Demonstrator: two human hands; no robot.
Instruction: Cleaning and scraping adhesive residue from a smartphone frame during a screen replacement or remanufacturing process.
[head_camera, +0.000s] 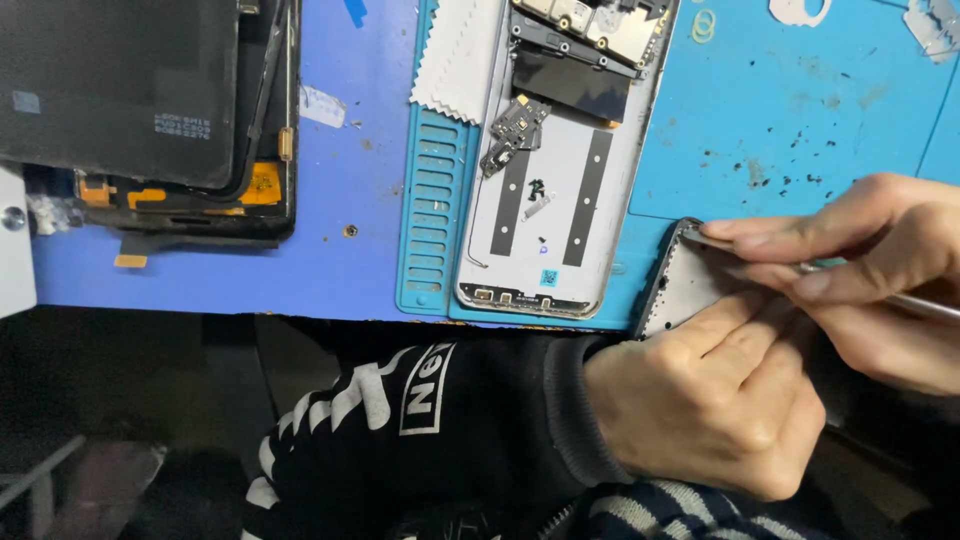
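Note:
My left hand (715, 400) grips a small grey phone frame (680, 285) at the near edge of the blue work mat (800, 110), thumb and fingers pressed on its lower part. My right hand (870, 270) comes in from the right and holds thin metal tweezers (900, 300), their tip resting at the frame's upper corner. An opened phone housing (545, 215) lies on the mat to the left, with black adhesive strips, a small loose circuit board (515, 125) and tiny screws inside.
A white zigzag-edged cloth (455, 60) lies beside the housing. A dark tablet screen (130, 90) with orange flex cables sits on the purple-blue mat at far left. Black specks dot the blue mat. My dark sleeve with white print is below the table edge.

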